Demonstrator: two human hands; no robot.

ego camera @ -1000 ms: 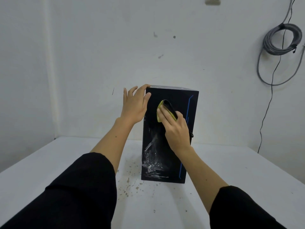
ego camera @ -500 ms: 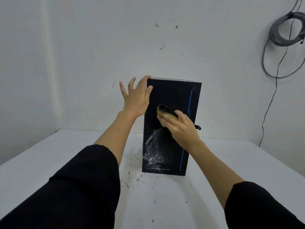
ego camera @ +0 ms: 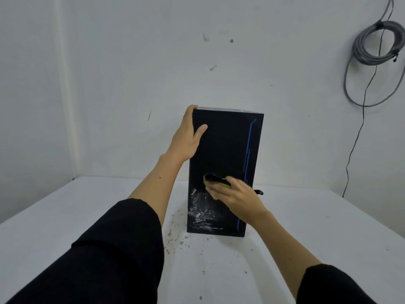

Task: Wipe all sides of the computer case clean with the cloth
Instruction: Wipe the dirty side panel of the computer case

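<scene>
We have the case (ego camera: 225, 172) upright on the white surface (ego camera: 328, 238), long axis vertical, its glossy black front w/ the blue line facing us and its back near the wall. Our left hand (ego camera: 187, 139) braces the upper left edge: thumb lies flat on the front face, the fingers reach round the corner onto the left side, so it steadies rather than clenches, and it holds nothing else. Our right hand (ego camera: 236, 196) presses the cloth (ego camera: 217, 179) against the front, about two thirds of the way down; fingers curl over the folded yellow-and-dark wad and grip it against the panel. What the next stroke turns on: the whitish smear (ego camera: 200, 212) sits below and to the left of the cloth, just beside it, towards the lower left corner of the front. So the right hand is the nearer one by far, and the stroke should probably run down and leftward along the case's long axis, w/ the left hand pushing back up top so the tall box doesn't rock. Whether the smear is dirt or a glare off wrinkled film we can't tell from here; the view is too soft. Brown specks (ego camera: 175, 238) dot the surface by the case's near left foot. Front is in progress; other sides likely remain.
</scene>
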